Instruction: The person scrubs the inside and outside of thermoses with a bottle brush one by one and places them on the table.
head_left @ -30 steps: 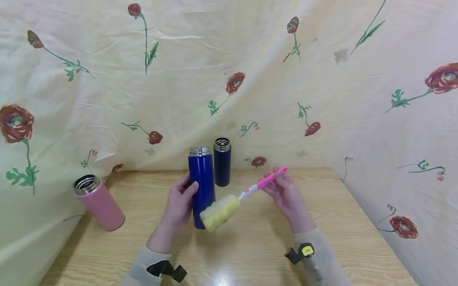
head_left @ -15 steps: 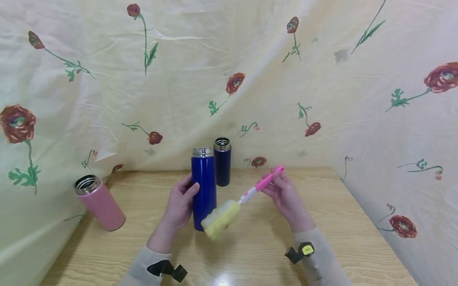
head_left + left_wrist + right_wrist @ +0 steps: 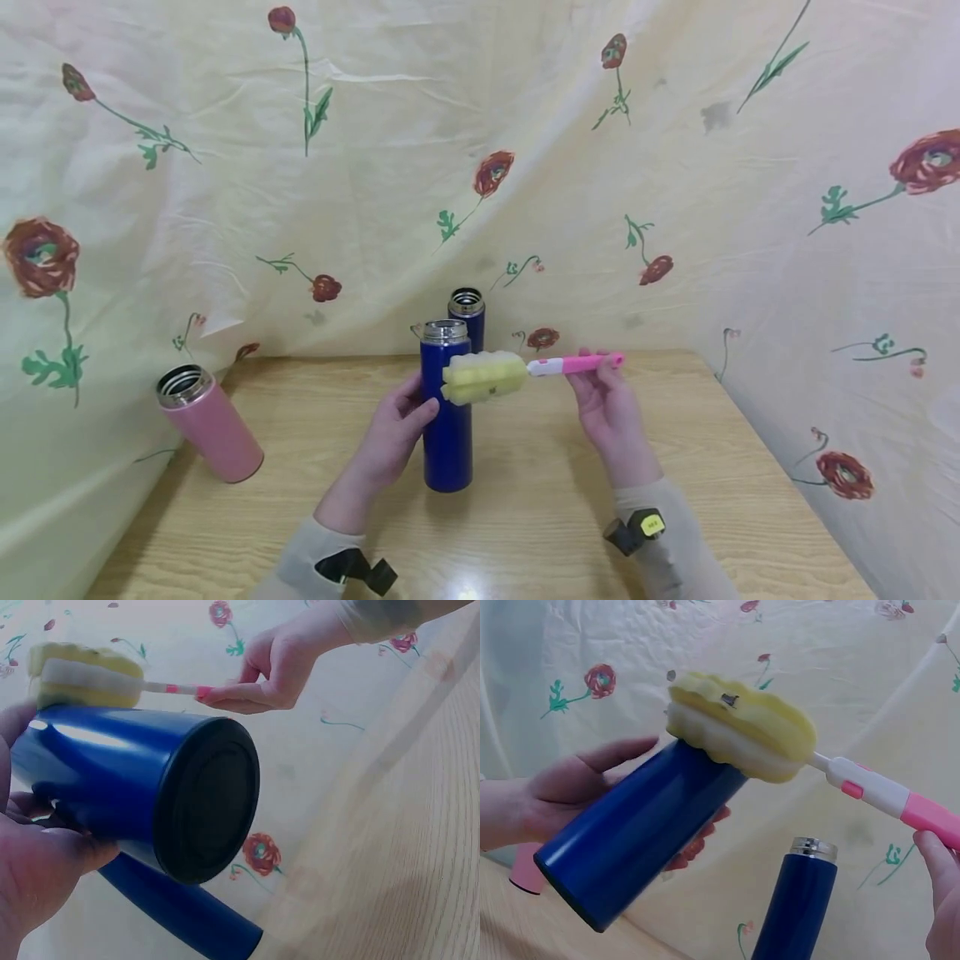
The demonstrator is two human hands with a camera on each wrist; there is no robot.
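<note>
A tall blue thermos bottle point(image 3: 448, 446) with a bare silver neck stands upright in the grip of my left hand point(image 3: 393, 429), thumb on its near side. Its black base point(image 3: 210, 802) faces the left wrist view, so the bottle appears raised off the table. My right hand point(image 3: 611, 412) pinches the pink handle of a sponge bottle brush point(image 3: 487, 377). The brush lies nearly level, its yellow and white sponge head in front of the bottle's upper part. In the right wrist view the sponge point(image 3: 742, 727) covers the bottle's mouth; whether they touch I cannot tell.
A smaller dark blue thermos bottle point(image 3: 477, 333), lidless, stands behind the held one at the back of the wooden table point(image 3: 540, 508). At the left, a pink lidless thermos bottle point(image 3: 213, 433) stands. A flowered cloth point(image 3: 390, 192) hangs around the table's back and sides.
My left hand has moved the blue bottle to the right, so it now overlaps the smaller one. The brush head has swung up from the bottle's lower part, bringing the handle nearly level.
</note>
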